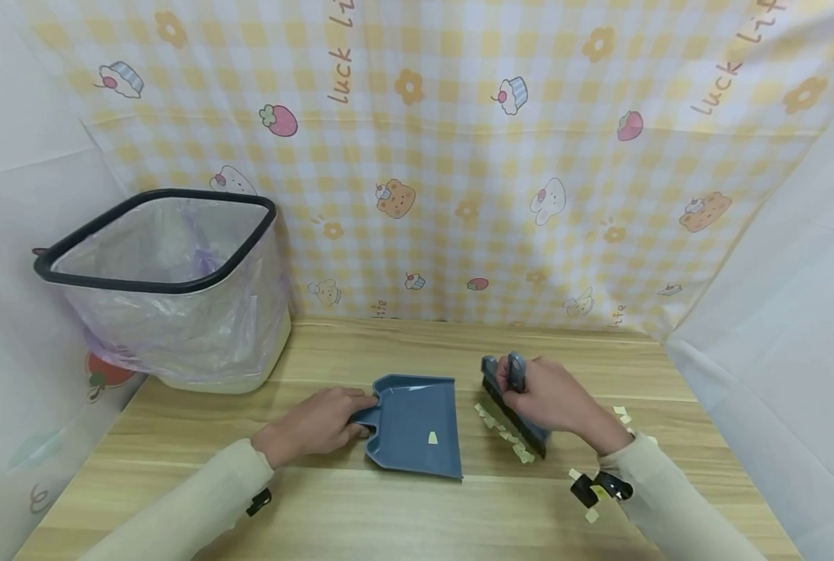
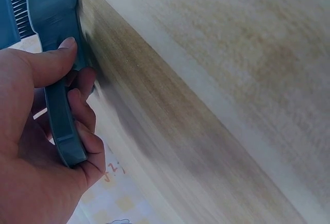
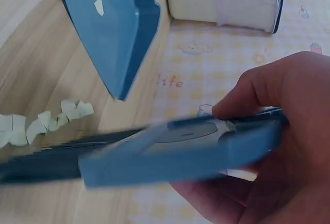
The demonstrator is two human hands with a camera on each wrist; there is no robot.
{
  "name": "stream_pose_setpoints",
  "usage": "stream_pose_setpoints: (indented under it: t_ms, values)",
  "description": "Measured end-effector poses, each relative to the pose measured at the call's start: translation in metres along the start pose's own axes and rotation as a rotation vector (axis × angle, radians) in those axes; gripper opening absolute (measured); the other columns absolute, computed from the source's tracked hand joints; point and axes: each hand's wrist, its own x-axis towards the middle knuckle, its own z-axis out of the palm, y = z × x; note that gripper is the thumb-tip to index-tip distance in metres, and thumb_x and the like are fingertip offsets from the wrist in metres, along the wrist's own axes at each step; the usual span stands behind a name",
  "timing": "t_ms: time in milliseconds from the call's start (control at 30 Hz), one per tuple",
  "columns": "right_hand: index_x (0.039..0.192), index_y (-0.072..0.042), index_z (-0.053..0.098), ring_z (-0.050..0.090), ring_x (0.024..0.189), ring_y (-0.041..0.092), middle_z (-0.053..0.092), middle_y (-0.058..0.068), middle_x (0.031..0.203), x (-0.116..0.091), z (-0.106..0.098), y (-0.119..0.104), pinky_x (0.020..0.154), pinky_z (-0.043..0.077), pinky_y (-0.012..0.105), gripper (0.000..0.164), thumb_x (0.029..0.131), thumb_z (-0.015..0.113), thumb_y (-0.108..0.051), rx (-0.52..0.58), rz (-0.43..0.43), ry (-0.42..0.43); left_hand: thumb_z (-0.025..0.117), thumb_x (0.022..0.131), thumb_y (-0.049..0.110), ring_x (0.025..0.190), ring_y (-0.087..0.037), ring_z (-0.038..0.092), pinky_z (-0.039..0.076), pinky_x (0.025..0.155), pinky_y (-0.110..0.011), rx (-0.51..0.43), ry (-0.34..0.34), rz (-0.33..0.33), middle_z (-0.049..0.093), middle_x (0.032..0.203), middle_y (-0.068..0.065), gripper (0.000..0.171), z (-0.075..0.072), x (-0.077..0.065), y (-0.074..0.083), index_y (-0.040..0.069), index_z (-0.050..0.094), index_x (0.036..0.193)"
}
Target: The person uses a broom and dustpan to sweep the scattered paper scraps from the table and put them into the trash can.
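Sleeves: cream, soft cloth [image 1: 185,499], lightly creased, reaching in from the lower edge; black wrist gear [image 1: 616,481] shows at both cuffs.
Stray scraps: small, pale yellow-green, flat and angular pieces [image 1: 591,515], some beside the right cuff, others just beyond that forearm.
Left hand: fingers and thumb wrapped round the dustpan's stubby handle [image 1: 319,421], thumb along one face, fingers curled over the other.
Dustpan: smooth blue-grey plastic [image 1: 410,413], shallow, with raised side walls and a straight front lip turned towards the brush; it lies on the tabletop left of the brush.
Lone scrap: one pale, four-sided bit [image 1: 432,438] resting on the pan's floor.
Right hand: curled tightly about the brush's looped handle [image 1: 550,396].
Brush: matching blue-grey plastic with a long strip of dark bristles [image 1: 535,440], set aslant; the right wrist view blurs it, so whether the bristle tips touch the wood is hard to say.
Row of scraps: crooked, slanting line of pale bits [image 1: 507,436] along the bristles, between brush and dustpan.
Tabletop: light, wood-grained boards [image 1: 389,514] with a faint sheen.
Bin: cream, rounded-cornered body [image 1: 252,378] at the far left, black rim [image 1: 136,286], crinkled translucent liner tinged purple [image 1: 199,331].
Backdrop: yellow-and-white checked cloth [image 1: 459,156] printed with flowers, strawberries and cupcakes.
Side sheets: whitish, softly creased [image 1: 789,312].
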Motion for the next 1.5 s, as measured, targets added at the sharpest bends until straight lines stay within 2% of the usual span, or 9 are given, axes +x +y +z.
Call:
stream_pose_setpoints:
  t_ms: [133, 333, 467, 733, 900, 1267, 1500]
  values:
    - [0.087, -0.021, 0.062, 0.05, 0.057, 0.01, 0.054, -0.01, 0.065, -0.004, -0.004, -0.001, 0.057, 0.045, 0.033, 0.015, 0.091, 0.069, -0.008, -0.063, 0.063, 0.027, 0.077, 0.101, 0.005, 0.119, -0.036, 0.074, 0.061, 0.102, -0.05, -0.001, -0.003, -0.001, 0.075, 0.128, -0.019, 0.04, 0.0, 0.0, 0.0, -0.009, 0.07, 0.138]
    - [0.088, -0.016, 0.061, 0.046, 0.055, 0.011, 0.047, -0.006, 0.062, -0.013, -0.007, -0.004, 0.054, 0.042, 0.031, 0.013, 0.098, 0.068, -0.01, -0.12, 0.17, 0.016, 0.077, 0.101, 0.004, 0.119, -0.036, 0.073, 0.06, 0.103, -0.05, -0.003, -0.006, -0.008, 0.075, 0.129, -0.019, 0.041, -0.001, 0.0, 0.001, -0.009, 0.069, 0.139]
    - [0.092, -0.013, 0.064, 0.047, 0.054, 0.012, 0.047, -0.005, 0.061, -0.016, -0.004, -0.005, 0.054, 0.042, 0.032, 0.008, 0.099, 0.067, -0.012, -0.135, 0.204, 0.016, 0.076, 0.101, 0.004, 0.119, -0.035, 0.074, 0.061, 0.102, -0.049, 0.004, -0.001, -0.006, 0.075, 0.128, -0.019, 0.04, -0.001, 0.0, 0.0, -0.008, 0.069, 0.139]
    - [0.093, -0.009, 0.067, 0.045, 0.054, 0.012, 0.044, -0.007, 0.058, -0.008, 0.007, -0.005, 0.054, 0.042, 0.032, 0.005, 0.097, 0.065, -0.01, -0.095, 0.218, 0.079, 0.076, 0.101, 0.004, 0.119, -0.034, 0.074, 0.061, 0.101, -0.049, 0.004, 0.003, 0.001, 0.075, 0.128, -0.018, 0.04, -0.001, 0.0, 0.0, -0.008, 0.07, 0.139]
    - [0.092, -0.01, 0.063, 0.047, 0.056, 0.014, 0.048, -0.004, 0.062, 0.004, 0.012, -0.003, 0.056, 0.041, 0.033, 0.006, 0.098, 0.062, -0.01, -0.087, 0.223, 0.112, 0.076, 0.101, 0.003, 0.118, -0.033, 0.074, 0.062, 0.101, -0.048, 0.003, 0.006, 0.007, 0.075, 0.127, -0.018, 0.04, 0.0, 0.001, -0.001, -0.008, 0.07, 0.139]
    - [0.096, -0.008, 0.065, 0.051, 0.056, 0.015, 0.056, 0.0, 0.065, 0.026, 0.02, -0.007, 0.055, 0.045, 0.033, 0.004, 0.099, 0.063, -0.01, -0.011, 0.226, 0.132, 0.077, 0.102, 0.005, 0.121, -0.036, 0.073, 0.06, 0.103, -0.05, -0.009, -0.012, -0.015, 0.074, 0.131, -0.019, 0.041, -0.001, 0.0, 0.0, -0.008, 0.069, 0.14]
    - [0.092, -0.012, 0.064, 0.049, 0.055, 0.014, 0.053, -0.002, 0.064, 0.023, 0.016, -0.009, 0.054, 0.042, 0.033, 0.006, 0.098, 0.063, -0.011, -0.011, 0.216, 0.122, 0.076, 0.102, 0.006, 0.122, -0.035, 0.073, 0.06, 0.104, -0.05, -0.007, -0.01, -0.009, 0.074, 0.131, -0.019, 0.041, 0.0, 0.0, -0.001, -0.008, 0.069, 0.14]
